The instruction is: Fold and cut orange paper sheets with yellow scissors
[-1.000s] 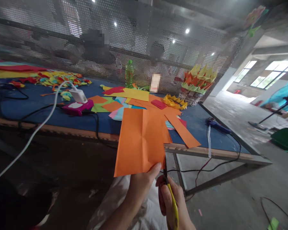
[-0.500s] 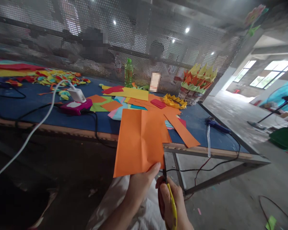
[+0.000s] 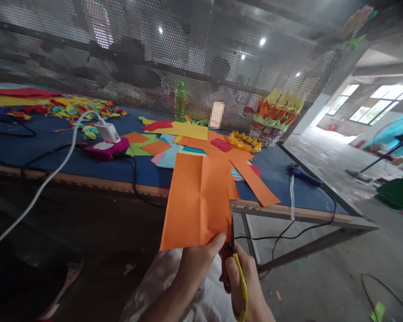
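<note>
One orange sheet [image 3: 198,201] | left hand [image 3: 201,257] pinching its near edge | right hand [image 3: 250,275] gripping yellow-handled scissors [image 3: 243,288] alongside

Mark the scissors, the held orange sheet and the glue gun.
Scissors [image 3: 242,278]: head view, on the yellow handle.
Orange sheet [image 3: 196,201]: head view, beside its central crease.
Glue gun [image 3: 306,176]: head view, on its blue body.

The left hand [image 3: 199,261] grips an orange sheet [image 3: 188,201] at its five o'clock edge; the right hand [image 3: 250,281] holds scissors [image 3: 243,286] at four. On the table [image 3: 275,170], a magenta box [image 3: 116,150] lies at the sheet's ten, a green bottle [image 3: 180,103] at twelve.
</note>
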Motion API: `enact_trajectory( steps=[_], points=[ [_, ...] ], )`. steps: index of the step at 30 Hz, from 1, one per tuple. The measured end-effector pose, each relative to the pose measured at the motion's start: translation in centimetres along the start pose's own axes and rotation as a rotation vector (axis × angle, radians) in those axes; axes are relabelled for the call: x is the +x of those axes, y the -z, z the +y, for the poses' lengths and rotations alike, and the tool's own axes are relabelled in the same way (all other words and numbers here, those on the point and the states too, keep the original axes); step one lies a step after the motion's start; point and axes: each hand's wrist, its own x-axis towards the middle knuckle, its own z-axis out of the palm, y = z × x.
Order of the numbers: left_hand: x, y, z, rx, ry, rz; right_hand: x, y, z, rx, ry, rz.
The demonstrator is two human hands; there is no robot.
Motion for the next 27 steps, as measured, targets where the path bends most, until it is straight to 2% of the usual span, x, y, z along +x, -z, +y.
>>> enact_trajectory(
  steps=[7,15,18,23,27],
  points=[
    [-0.3,0.1,0.3,0.087,0.029,-0.006,0.2,0.2,-0.4,0.005,0.000,-0.028],
    [-0.2,0.1,0.1,0.078,0.025,0.024,0.2,-0.1,-1.7,-0.101,0.012,0.099],
    [-0.2,0.0,-0.2,0.089,0.032,0.049,0.2,-0.1,-1.4,-0.070,-0.010,0.072],
    [-0.2,-0.1,-0.8,0.021,0.056,-0.005,0.5,0.2,-0.3,-0.008,-0.020,-0.024],
    [-0.6,0.0,-0.7,0.081,0.064,-0.028,0.7,0.5,-0.2,0.006,-0.039,0.001]
  ],
)
